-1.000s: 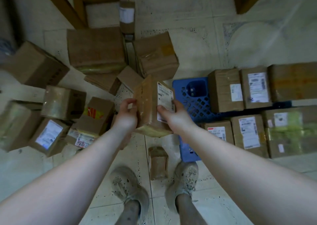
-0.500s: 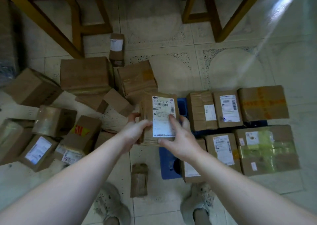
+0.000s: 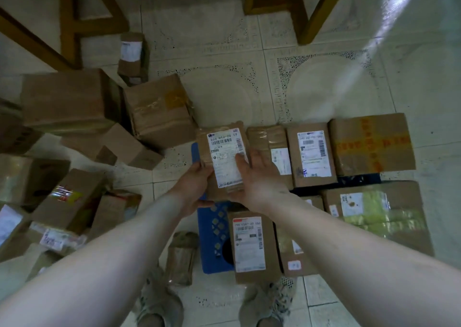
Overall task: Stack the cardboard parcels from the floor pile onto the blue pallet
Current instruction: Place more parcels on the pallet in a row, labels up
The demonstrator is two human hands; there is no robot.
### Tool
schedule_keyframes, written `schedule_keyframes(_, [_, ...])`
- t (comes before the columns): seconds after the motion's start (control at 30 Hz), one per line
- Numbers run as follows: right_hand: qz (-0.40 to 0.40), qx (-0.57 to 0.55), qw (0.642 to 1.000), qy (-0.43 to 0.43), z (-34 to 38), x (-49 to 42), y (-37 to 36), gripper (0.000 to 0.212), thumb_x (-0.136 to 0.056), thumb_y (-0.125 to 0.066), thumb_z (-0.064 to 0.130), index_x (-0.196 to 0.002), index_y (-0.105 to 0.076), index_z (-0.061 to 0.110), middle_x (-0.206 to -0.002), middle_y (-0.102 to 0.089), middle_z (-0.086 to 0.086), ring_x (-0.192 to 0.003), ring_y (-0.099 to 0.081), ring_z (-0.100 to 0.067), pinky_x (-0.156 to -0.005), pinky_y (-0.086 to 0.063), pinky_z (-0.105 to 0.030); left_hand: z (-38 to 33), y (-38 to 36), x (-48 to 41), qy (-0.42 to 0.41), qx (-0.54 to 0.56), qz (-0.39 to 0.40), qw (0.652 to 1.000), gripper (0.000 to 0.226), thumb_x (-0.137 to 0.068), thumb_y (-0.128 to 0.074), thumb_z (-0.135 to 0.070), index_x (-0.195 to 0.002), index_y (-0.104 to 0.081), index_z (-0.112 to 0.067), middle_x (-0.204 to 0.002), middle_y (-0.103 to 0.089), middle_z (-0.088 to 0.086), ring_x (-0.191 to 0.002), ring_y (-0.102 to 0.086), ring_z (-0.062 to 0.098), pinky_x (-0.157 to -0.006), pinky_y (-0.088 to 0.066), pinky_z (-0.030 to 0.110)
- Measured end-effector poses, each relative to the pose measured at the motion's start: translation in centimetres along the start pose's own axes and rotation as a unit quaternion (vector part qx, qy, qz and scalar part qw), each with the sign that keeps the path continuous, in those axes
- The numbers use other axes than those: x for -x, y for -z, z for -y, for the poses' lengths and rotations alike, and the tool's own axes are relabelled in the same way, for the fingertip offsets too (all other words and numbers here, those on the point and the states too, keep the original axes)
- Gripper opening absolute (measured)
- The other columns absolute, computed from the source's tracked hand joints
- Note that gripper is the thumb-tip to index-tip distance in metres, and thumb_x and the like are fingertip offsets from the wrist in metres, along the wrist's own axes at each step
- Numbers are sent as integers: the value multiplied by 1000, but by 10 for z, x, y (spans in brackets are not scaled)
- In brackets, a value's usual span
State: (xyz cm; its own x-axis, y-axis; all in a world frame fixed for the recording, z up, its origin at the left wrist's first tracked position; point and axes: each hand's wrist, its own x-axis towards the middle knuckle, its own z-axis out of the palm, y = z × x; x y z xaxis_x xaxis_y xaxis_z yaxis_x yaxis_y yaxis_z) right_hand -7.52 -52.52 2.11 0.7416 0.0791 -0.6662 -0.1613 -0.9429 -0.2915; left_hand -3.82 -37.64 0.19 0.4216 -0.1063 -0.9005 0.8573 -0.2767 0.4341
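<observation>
1. Holding the labelled parcel flat between both hands, I had its white label facing up and its long axis running straight away from me, in line with the boxes of the back row.
2. It hung over the far-left corner of the blue pallet, just beside the taped parcel on its right. I could not tell whether its underside touched the pallet yet.
3. My left hand gripped the near-left edge with its fingers curled underneath. My right hand held the right side, thumb pressed on the label and fingers draped over the edge toward the taped parcel.
4. I judged that what was left was a short drop and a nudge rightward to close the row. Both hands sat equally near, but my right fingers lay on the side where the gap had to close, so they risked getting pinched.
5. A bare blue strip showed nearer me, left of the front parcel. The floor pile lay well apart on my left.
</observation>
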Motion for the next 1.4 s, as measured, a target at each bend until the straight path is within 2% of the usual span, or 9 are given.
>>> schedule_keyframes(0.2, [-27,39,999,-24,-19,-50,-59,93,-90,-56,52,-154,2,17,-159,1,-14,-146,-1,-31,-117,-11,-45,22,-3,-70,-22,-31,-15,999,43,-101,-39,-39,-143,-30,-35,-128,-54,-2,-103,-57,28,-84,-52,50])
schedule_keyframes(0.3, [-34,75,996,-30,-29,-63,-74,90,-92,-54,50,-153,3,17,-159,1,-15,-146,-2,-32,-117,-9,-46,33,-9,-90,-34,-28,-22,999,38,-102,-37,-37,-140,-34,-34,-105,-56,-7,-86,-60,22,-77,-55,45])
schedule_keyframes(0.4, [-42,90,994,-42,-36,-72,-84,88,-93,-54,45,-153,6,20,-158,2,-13,-145,-5,-32,-116,-14,-45,39,-15,-101,-65,-22,-15,998,37,-103,-37,-34,-139,-36,-34,-113,-57,-7,-84,-61,16,-67,-56,37])
schedule_keyframes(0.53, [-52,76,994,-61,-36,-78,-85,87,-94,-55,40,-153,6,23,-158,5,-12,-144,-6,-31,-113,-19,-46,41,-11,-112,-67,-32,8,997,43,-102,-35,-39,-144,-28,-38,-134,-51,-5,-93,-58,16,-77,-52,41])
schedule_keyframes(0.63, [-26,61,995,-78,-33,-74,-78,86,-94,-54,38,-153,7,25,-159,8,-11,-144,-5,-32,-114,-18,-47,36,-4,-104,-41,-105,29,993,60,-97,-39,-52,-149,-10,-45,-151,-35,-8,-123,-47,21,-83,-44,40])
schedule_keyframes(0.73, [-4,38,995,-89,-24,-60,-65,86,-94,-53,41,-154,6,24,-160,9,-11,-145,-5,-33,-115,-15,-48,34,9,-85,-64,-159,19,985,65,-100,-40,-43,-153,-5,-32,-156,-24,-5,-127,-37,10,-93,-39,28])
schedule_keyframes(0.8, [6,28,996,-83,-11,-44,-55,84,-94,-50,44,-154,5,24,-160,10,-10,-145,-4,-33,-116,-15,-48,35,28,-67,-53,-180,-9,982,63,-100,-40,-39,-153,-8,-26,-157,-23,-2,-134,-34,15,-100,-34,25])
schedule_keyframes(1.07, [55,-49,994,-80,61,29,-48,78,-94,-53,43,-154,-7,23,-161,-3,-9,-146,-9,-30,-113,-22,-43,70,112,18,9,-334,-34,942,64,-96,-51,-41,-151,-20,-33,-154,-31,4,-131,-43,26,-100,-36,31])
schedule_keyframes(1.4, [151,-112,982,-3,117,61,-149,75,-95,-56,36,-154,-12,20,-154,-22,-11,-139,-25,-30,-112,-28,-37,167,124,40,31,-322,-40,946,67,-95,-54,-29,-152,-19,-24,-157,-25,4,-140,-31,25,-106,-31,28])
